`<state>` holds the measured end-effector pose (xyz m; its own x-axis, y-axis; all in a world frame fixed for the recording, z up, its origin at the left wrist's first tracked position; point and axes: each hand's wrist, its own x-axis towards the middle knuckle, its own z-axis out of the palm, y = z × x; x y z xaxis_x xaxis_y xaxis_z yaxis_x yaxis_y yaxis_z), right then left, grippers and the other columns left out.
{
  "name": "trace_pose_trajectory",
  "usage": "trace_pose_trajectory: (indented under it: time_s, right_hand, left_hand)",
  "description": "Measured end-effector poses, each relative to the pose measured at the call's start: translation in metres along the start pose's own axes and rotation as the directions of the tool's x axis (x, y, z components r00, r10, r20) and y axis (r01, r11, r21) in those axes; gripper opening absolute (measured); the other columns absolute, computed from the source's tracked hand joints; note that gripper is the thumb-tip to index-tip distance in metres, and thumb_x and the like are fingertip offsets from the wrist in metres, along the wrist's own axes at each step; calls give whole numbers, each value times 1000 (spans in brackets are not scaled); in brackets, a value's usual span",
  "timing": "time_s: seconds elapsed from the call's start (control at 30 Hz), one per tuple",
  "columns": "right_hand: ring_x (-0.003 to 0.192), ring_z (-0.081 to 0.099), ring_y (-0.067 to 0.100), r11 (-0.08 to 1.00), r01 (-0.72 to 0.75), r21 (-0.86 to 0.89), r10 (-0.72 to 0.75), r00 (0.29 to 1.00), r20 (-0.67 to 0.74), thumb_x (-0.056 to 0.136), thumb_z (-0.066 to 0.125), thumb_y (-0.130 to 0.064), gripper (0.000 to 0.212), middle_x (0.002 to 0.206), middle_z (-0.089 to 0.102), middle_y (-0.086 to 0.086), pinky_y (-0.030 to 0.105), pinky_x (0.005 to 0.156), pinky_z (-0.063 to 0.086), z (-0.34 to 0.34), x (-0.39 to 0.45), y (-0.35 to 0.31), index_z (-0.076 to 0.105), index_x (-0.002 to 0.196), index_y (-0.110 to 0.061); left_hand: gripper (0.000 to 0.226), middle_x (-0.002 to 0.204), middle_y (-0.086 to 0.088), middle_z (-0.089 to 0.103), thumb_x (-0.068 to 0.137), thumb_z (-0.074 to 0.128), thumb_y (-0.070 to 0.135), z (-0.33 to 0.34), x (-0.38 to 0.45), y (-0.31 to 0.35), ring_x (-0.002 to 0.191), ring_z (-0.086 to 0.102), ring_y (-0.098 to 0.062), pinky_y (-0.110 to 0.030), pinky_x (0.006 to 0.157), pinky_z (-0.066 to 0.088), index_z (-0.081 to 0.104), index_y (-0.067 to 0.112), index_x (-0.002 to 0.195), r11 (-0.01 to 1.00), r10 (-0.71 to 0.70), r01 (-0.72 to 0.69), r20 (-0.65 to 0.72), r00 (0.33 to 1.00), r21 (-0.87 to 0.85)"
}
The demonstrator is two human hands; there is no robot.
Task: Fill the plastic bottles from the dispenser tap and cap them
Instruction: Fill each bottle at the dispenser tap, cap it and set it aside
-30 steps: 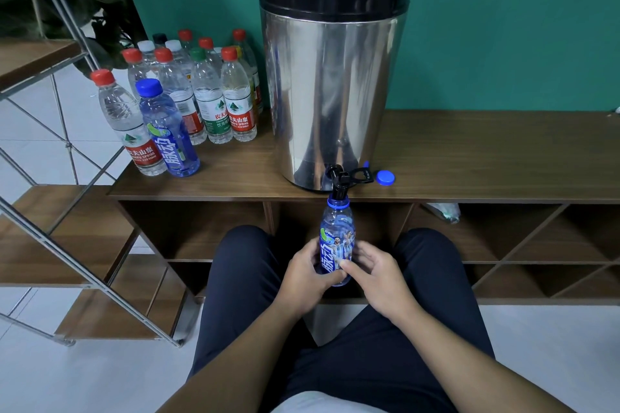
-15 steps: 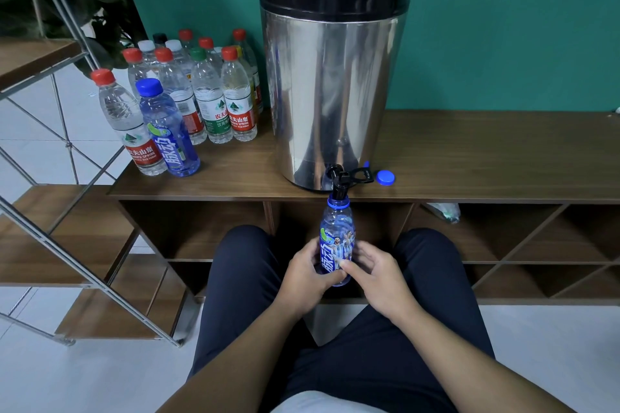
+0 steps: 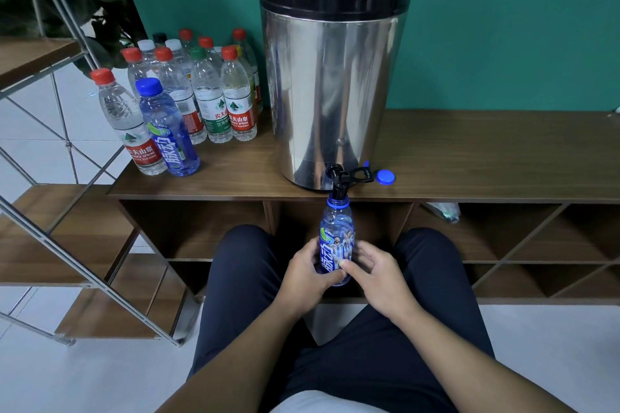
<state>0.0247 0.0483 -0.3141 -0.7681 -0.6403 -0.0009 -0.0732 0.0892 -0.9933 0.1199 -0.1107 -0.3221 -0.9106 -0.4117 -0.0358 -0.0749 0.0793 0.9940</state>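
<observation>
The dispenser (image 3: 330,77) stands on the shelf top (image 3: 486,157). Left of it stands a group of bottles (image 3: 188,104); right of its tap (image 3: 337,178) lies a loose cap (image 3: 385,177).

A teal wall (image 3: 503,27) fills the upper frame; a wooden cabinet (image 3: 486,157) spans the middle, wooden stairs (image 3: 40,238) at left, pale floor (image 3: 553,345) below

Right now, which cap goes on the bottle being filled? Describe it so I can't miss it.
Start at the tall steel dispenser with the black lid on the wooden shelf top. Just right of its black tap lever lies a small loose blue plastic cap, the only cap not on a bottle.
</observation>
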Motion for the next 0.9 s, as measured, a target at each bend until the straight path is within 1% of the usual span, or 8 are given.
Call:
trace_pose_trajectory:
  time_s: [0.13,0.37,0.73,0.9]
  right_hand:
    - [123,76,14,1000,-1,1,1,1000,-1,104,76,-1,36,128,82,-6,28,105,60,0,0,-1,73,135,-17]
    - [124,76,15,1000,1,-4,-1,1000,0,103,76,-2,36,129,81,-5,31,106,60,0,0,0,73,136,-17]
    - [123,76,12,1000,-14,-2,14,1000,3,103,78,-5,37,128,82,-8,29,105,60,-1,0,-2,73,136,-21]
    - [123,76,12,1000,-16,-5,16,1000,3,103,77,-4,37,128,82,-7,29,105,60,-1,0,-2,73,137,-19]
  left_hand:
    - [64,130,7,81,85,91,0,0,0,0,124,76,-12,-40,112,59,68,23,141,1000,0,0,-4,1000,1]
    - [64,129,7,81,86,91,1,0,0,0,123,76,-12,-41,111,60,68,24,141,1000,-9,9,-4,1000,7]
    - [66,130,6,81,85,91,-1,0,0,0,122,76,-13,-37,109,61,67,21,142,1000,-3,3,-4,1000,8]
    - [65,130,6,81,85,91,0,0,0,0,122,77,-13,-38,109,61,67,21,142,1000,-3,3,-2,1000,14]
